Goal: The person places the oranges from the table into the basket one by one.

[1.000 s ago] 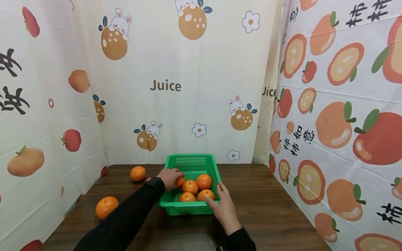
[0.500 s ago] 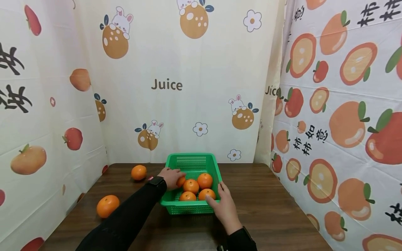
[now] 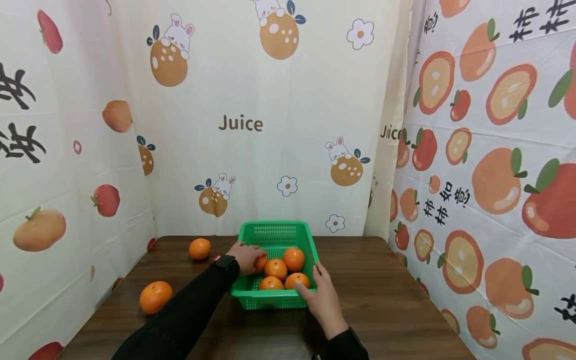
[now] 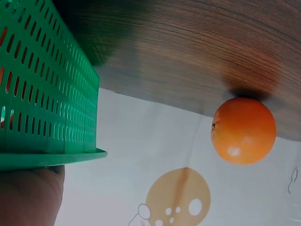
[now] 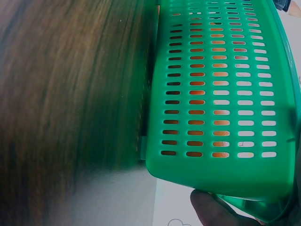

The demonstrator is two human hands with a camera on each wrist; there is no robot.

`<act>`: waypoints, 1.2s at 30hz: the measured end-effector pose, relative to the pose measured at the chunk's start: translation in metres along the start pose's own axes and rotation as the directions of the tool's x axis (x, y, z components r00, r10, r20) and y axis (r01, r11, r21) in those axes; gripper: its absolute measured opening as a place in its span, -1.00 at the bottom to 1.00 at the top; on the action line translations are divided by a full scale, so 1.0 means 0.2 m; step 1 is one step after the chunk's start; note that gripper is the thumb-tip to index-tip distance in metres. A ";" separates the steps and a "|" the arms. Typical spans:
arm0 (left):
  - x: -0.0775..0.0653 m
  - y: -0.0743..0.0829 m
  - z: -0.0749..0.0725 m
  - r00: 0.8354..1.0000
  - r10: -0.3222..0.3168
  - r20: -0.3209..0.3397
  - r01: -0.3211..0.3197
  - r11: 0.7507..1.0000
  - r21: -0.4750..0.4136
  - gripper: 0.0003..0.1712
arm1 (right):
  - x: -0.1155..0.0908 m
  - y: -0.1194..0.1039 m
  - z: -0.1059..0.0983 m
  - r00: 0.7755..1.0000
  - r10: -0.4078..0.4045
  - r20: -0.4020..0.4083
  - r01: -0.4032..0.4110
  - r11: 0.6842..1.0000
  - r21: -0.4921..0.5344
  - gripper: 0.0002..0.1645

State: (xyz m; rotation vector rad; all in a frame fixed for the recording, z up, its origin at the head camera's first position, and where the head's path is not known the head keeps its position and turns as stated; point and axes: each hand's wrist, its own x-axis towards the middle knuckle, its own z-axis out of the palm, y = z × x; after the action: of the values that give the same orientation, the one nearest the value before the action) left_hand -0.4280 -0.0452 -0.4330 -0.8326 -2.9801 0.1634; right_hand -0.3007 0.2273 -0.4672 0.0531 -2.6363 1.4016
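A green perforated plastic basket point(image 3: 276, 301) stands on the table with several oranges point(image 3: 275, 269) inside. My left hand point(image 3: 245, 257) reaches over its left rim, fingers curled over an orange point(image 3: 260, 263) at the left side of the basket; part of that fruit is covered by the hand. At the near right corner, my right hand point(image 3: 325, 302) holds the rim, thumb on the inner side and fingers along the outer wall. The right wrist view shows a finger point(image 5: 211, 207) under the corner of the basket wall point(image 5: 221, 176). In the left wrist view the hand point(image 4: 30, 197) is mostly hidden behind the rim.
Two loose oranges lie on the brown wooden table point(image 3: 387, 300) to the left: one nearer orange point(image 3: 155, 297) beside the left sleeve, and one farther orange point(image 3: 200, 248) near the back edge. Printed curtains point(image 3: 288, 150) enclose the table at the back and sides.
The view has shifted slightly with the head. Both hands keep their places at the basket, and the oranges lie as before.
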 end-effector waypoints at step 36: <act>-0.07 -0.02 -0.04 0.994 -0.009 -0.106 -0.033 0.920 -0.390 -0.45 | 0.02 0.01 -0.01 1.000 -0.022 0.001 0.022 1.000 0.005 0.04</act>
State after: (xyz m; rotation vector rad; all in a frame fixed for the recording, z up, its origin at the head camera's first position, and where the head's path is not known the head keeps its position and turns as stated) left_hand -0.4180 -0.0540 -0.4255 -0.8566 -2.9463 -0.4803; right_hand -0.3041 0.2303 -0.4668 0.0833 -2.6247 1.4011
